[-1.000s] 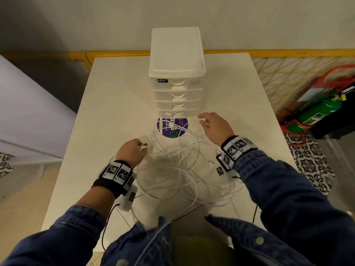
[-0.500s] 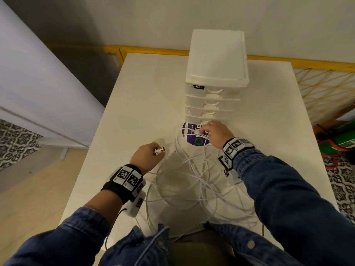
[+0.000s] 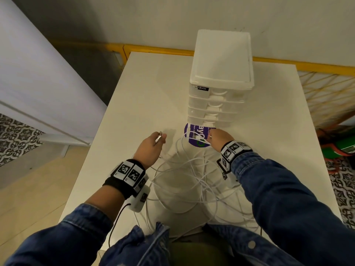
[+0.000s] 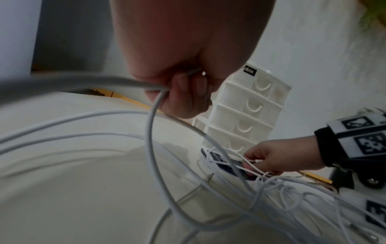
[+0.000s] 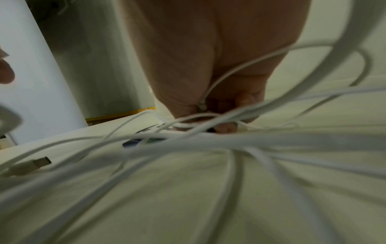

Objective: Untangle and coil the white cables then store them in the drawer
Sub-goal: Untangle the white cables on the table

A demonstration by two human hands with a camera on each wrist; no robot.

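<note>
A loose tangle of white cables (image 3: 190,179) lies on the white table (image 3: 138,104) in front of a white drawer unit (image 3: 219,83). All its drawers (image 4: 248,105) are closed. My left hand (image 3: 155,143) grips a cable end, its metal USB plug (image 3: 158,138) sticking out past the fingers (image 4: 188,97). My right hand (image 3: 217,138) pinches another small cable end (image 4: 258,160) over a round purple sticker (image 3: 196,138) at the foot of the drawer unit. A free USB plug (image 5: 36,163) lies on the table in the right wrist view.
A yellow rail (image 3: 153,48) runs behind the table along the wall. A white panel (image 3: 38,77) stands to the left over tiled and wooden floor. Yellow mesh (image 3: 330,96) and a green and red object (image 3: 343,148) are at the right.
My right hand came left from beside the sticker and closed on a cable end over it. My left hand has lifted its USB plug slightly forward. The head view has swung left.
</note>
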